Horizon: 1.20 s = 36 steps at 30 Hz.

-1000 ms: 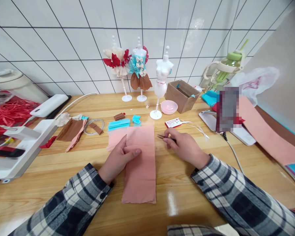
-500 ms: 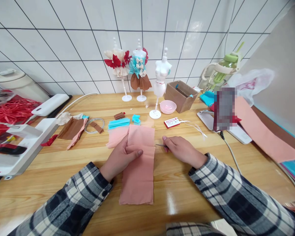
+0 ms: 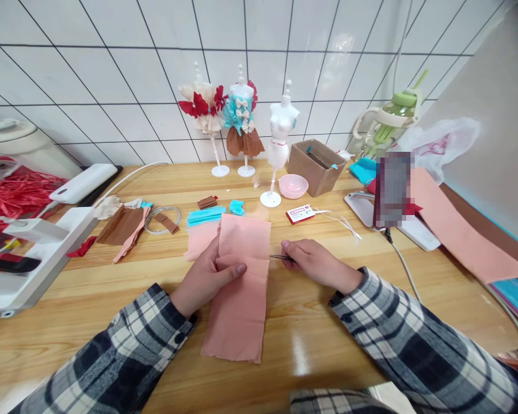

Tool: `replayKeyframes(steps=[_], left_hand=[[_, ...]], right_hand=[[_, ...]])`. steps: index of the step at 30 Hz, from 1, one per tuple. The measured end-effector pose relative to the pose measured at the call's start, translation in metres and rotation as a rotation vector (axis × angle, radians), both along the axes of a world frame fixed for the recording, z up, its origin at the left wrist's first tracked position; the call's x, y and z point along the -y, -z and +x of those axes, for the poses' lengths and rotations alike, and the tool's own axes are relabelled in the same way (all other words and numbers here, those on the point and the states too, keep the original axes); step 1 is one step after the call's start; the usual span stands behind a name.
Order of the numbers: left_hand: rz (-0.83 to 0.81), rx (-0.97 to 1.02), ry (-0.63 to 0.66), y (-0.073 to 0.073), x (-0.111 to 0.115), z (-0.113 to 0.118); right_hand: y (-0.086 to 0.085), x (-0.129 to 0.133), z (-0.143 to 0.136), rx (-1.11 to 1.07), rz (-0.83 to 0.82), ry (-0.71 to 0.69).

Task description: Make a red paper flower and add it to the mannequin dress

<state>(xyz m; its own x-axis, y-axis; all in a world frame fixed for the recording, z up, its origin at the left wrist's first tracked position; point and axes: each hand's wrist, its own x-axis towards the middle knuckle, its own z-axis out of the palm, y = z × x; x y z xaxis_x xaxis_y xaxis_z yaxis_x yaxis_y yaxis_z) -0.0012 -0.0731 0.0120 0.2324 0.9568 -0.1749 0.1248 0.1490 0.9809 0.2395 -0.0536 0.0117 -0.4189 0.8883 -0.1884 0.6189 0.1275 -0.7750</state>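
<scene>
A strip of pink crepe paper [image 3: 237,316] lies over the table with its upper part folded. My left hand [image 3: 207,277] grips its left side, thumb on top and fingers beneath. In my right hand [image 3: 313,264] is a small pair of scissors [image 3: 280,257], mostly hidden by the fingers; its tip points left and meets the paper's right edge at the fold. Another pale pink piece [image 3: 201,238] lies behind my left hand, below folded blue strips [image 3: 206,216].
Three small mannequins stand at the back, the bare white one [image 3: 280,132] nearest a pink bowl [image 3: 293,186] and a cardboard box [image 3: 317,167]. A power strip [image 3: 56,247] is at left, a phone on a stand [image 3: 392,192] at right.
The lower end of the pink paper has swung slightly left with my left hand. The scissor tip now meets the paper's right edge, where a small gap showed before.
</scene>
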Motion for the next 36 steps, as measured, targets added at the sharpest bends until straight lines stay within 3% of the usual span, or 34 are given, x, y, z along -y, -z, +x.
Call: replayKeyframes(steps=[11,36], left_hand=[[0.049,-0.019,-0.008,-0.0019,0.0020,0.0020],[0.018,0.073,0.032,0.0017,0.0017,0.0001]], right_hand=[[0.0026,0.0003,-0.0002,0.103,0.017,0.018],[0.0024,0.0045,-0.0058,-0.004,0.000,-0.025]])
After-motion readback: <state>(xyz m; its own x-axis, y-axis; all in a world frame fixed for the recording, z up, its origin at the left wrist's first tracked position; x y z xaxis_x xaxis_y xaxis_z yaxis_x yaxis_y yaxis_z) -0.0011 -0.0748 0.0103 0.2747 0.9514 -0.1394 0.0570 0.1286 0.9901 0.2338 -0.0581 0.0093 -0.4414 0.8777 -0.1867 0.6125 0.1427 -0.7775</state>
